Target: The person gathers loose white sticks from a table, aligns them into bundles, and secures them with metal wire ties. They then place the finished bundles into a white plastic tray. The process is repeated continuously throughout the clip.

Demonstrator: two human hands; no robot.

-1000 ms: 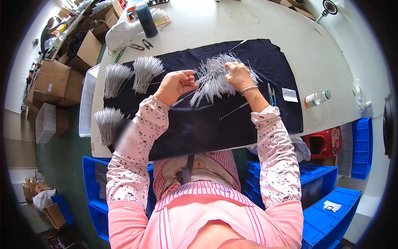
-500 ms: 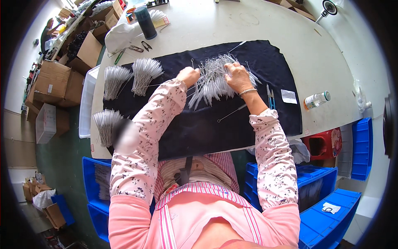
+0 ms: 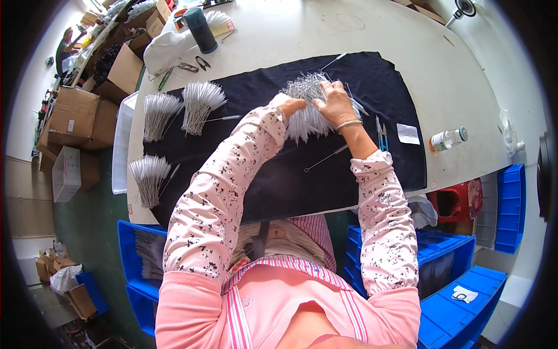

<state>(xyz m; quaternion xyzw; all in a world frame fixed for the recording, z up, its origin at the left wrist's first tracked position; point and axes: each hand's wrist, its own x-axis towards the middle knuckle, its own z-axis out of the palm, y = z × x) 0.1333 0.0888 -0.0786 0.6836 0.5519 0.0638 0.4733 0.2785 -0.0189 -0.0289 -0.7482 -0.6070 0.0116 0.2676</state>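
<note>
A thick pile of straw cleaning brushes (image 3: pixel 308 123), with white bristles and looped wire handles, lies on a dark cloth (image 3: pixel 279 183). My left hand (image 3: pixel 288 104) presses against the pile's left side, fingers closed on the brushes at its edge. On the other side my right hand (image 3: pixel 336 106) curls its fingers over the wire handles, thumb toward the left hand. Some fingertips are hidden among the brushes. A single loose brush (image 3: pixel 326 158) lies below my right wrist. Another loose brush (image 3: pixel 224 118) rests left of my left forearm.
Three fanned brush bundles, one an upper bundle (image 3: pixel 201 104), stand at the left. Blue-handled scissors (image 3: pixel 381 135), a paper slip (image 3: pixel 407 134) and a bottle (image 3: pixel 447 140) are right. Small snips (image 3: pixel 202 63) and a dark cylinder (image 3: pixel 201 30) sit at the back left. Blue crates (image 3: pixel 459 308) flank me.
My left hand has moved right, closer to my right hand. The brushes that splayed out at the pile's left are drawn in, and the pile is more compact.
</note>
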